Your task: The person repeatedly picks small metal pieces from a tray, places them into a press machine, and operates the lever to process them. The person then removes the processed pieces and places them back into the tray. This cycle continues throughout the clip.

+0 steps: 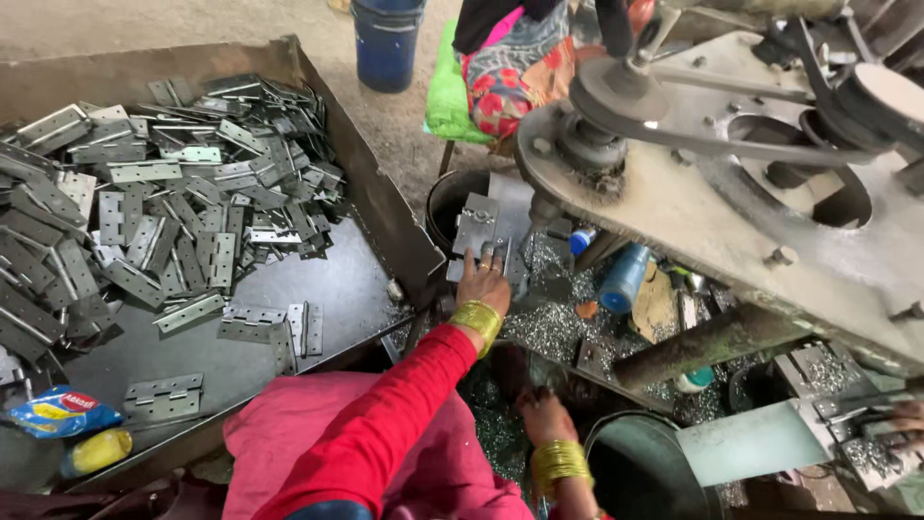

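My left hand [483, 281], in a red sleeve with gold bangles, reaches forward and holds a grey metal hinge [474, 223] flat on the machine bed, under the spindle [545, 206] of a belt-driven machine. My right hand [544, 414], also with gold bangles, hangs low in a dark gap among metal shavings [549, 327], beside the rim of a round bucket [616, 429]. Its fingers are curled downward and partly hidden, so what they hold cannot be made out.
A large metal tray [318, 289] on the left holds a heap of several grey hinges [164, 212]. A big pulley plate with belts [731, 144] overhangs on the right. Blue bottles [624, 277], a blue bucket [387, 43], a seated person in floral cloth [510, 77] and another person's hand [907, 416] are nearby.
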A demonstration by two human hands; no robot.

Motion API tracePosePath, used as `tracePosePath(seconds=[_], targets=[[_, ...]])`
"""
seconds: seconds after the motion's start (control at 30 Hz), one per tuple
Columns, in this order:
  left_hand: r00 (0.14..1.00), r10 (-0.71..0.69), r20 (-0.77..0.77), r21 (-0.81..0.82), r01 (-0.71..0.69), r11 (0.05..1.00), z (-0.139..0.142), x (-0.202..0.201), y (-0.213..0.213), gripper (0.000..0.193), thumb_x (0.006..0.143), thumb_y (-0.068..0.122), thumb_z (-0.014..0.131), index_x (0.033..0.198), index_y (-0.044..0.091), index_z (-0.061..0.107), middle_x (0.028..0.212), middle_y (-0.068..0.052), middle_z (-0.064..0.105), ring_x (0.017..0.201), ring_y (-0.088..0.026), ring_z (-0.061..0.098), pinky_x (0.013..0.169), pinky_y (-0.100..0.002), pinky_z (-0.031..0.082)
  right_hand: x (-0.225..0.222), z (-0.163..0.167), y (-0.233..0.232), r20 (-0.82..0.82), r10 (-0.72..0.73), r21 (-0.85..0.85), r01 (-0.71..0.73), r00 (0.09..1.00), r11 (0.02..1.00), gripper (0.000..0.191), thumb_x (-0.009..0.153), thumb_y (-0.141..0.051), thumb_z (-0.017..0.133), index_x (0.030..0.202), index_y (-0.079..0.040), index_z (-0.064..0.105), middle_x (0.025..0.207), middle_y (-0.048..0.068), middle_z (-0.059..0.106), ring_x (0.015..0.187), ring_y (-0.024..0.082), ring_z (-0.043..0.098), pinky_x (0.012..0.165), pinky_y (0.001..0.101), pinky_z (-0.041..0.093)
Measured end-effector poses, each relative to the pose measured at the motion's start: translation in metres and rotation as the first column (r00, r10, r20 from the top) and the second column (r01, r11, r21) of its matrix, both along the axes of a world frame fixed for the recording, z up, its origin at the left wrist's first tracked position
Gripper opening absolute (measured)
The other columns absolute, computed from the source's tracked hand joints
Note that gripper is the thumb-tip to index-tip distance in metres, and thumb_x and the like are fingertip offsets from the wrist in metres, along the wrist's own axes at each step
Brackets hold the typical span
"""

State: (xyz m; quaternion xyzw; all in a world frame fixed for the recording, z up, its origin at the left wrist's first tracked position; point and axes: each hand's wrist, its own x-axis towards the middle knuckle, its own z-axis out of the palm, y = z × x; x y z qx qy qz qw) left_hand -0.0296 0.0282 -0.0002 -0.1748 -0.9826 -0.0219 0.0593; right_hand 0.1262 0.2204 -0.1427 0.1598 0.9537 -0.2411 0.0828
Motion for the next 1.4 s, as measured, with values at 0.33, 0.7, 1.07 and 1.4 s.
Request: tracePosePath(seconds=[0.33, 0.7, 1.07, 1.4], targets=[[0.989, 0.045, -0.14, 0.078, -0.034, 0.996, -0.003, -0.015, 0.004, 0.04, 0.099, 0.027, 0.048, 0.124, 0.009, 0.073, 0.154, -0.012, 0.05, 0.15, -0.036, 0.034, 0.123, -0.058, 0.012, 0.029, 0.008, -0.033, -0.046, -0.113, -0.135, 0.106, 0.992, 0.985, 0.051, 0.082, -0.047, 0.068, 0.114, -0.008, 0.073, 0.104, 0.026, 0.074, 0.105, 0.046, 0.069, 0.088, 0.0521, 0.055], [0.989, 0.088, -0.116, -0.049, -0.094, 0.994, 0.009, -0.024, 0.002, 0.043, 0.091, 0.021, 0.05, 0.129, 0.011, 0.068, 0.162, -0.012, 0.037, 0.152, -0.037, 0.023, 0.12, -0.059, 0.002, 0.032, -0.009, -0.027, -0.03, -0.13, -0.108, 0.126, 0.991, 0.986, 0.051, 0.086, -0.049, 0.068, 0.113, -0.006, 0.069, 0.102, 0.026, 0.073, 0.104, 0.046, 0.069, 0.086, 0.0523, 0.056], [0.991, 0.127, -0.049, -0.163, -0.134, 0.978, 0.038, -0.034, 0.021, 0.044, 0.1, 0.033, 0.048, 0.13, 0.01, 0.069, 0.159, -0.018, 0.041, 0.151, -0.044, 0.025, 0.118, -0.062, 0.001, 0.011, -0.036, -0.004, -0.057, -0.092, 0.009, 0.093, 0.994, 0.996, 0.042, 0.087, -0.042, 0.067, 0.109, -0.007, 0.069, 0.1, 0.025, 0.074, 0.096, 0.043, 0.072, 0.082, 0.0493, 0.059], [0.974, 0.073, -0.213, 0.278, -0.012, 0.961, -0.004, 0.02, -0.045, 0.058, 0.091, 0.027, 0.056, 0.143, 0.001, 0.058, 0.147, -0.015, 0.054, 0.143, -0.034, 0.042, 0.12, -0.056, 0.02, 0.026, -0.006, -0.01, 0.04, -0.042, 0.193, 0.034, 0.998, 0.981, 0.051, 0.096, -0.057, 0.057, 0.112, -0.011, 0.071, 0.111, 0.026, 0.072, 0.104, 0.048, 0.068, 0.086, 0.0561, 0.054]])
